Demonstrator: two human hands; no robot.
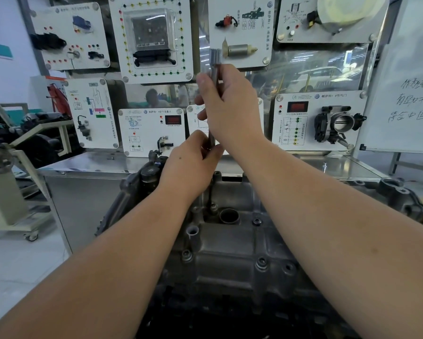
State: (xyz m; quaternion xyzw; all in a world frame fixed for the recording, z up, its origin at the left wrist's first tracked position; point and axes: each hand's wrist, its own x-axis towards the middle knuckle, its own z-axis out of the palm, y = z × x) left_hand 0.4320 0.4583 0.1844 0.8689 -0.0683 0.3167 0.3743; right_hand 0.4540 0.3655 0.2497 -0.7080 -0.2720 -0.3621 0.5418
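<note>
A long steel extension bar with a socket end [215,57] stands nearly upright above a dark cast engine cover [230,253]. My right hand [230,108] grips the bar's upper part, fingers wrapped round it just below the socket end. Lower down, my left hand [193,162] pinches the same bar between thumb and fingers. The bar's lower end [210,196] reaches down to a bolt beside a round open port [229,216] on the cover. Both hands hide the bar's middle.
Behind the engine stands a steel bench [95,165] with a wall of white training panels [151,40], one carrying a throttle body [337,124]. A whiteboard [406,89] is at the right. An engine stand [7,187] and floor space lie to the left.
</note>
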